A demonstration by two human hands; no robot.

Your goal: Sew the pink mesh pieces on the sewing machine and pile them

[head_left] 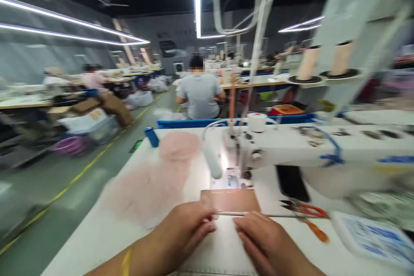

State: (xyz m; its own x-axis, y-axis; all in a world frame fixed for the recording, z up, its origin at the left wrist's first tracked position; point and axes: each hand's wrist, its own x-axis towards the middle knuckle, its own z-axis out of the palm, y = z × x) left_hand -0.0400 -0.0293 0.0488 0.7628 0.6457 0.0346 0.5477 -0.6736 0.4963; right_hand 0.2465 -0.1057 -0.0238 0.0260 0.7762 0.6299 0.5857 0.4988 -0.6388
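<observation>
My left hand (190, 230) is closed, its thumb and fingertips pinched together just in front of a flat pinkish-brown panel (231, 201) on the sewing machine bed. Whatever is in that pinch is too small or blurred to name. To its right, my right hand (267, 239) has its fingers curled together near the panel's front edge; what they hold, if anything, is hidden. Behind the panel stands the lit needle area of a white sewing machine (278, 151). Sheer pale pink fabric (145, 189) lies on the table left of my left hand.
Right of the machine's needle lie a black phone (293, 182), orange-handled snips (310, 210) and a white-and-blue box (371, 239). A blue thread cone (151, 136) stands at the table's far left corner. Ahead sits a person in a grey shirt (199, 95).
</observation>
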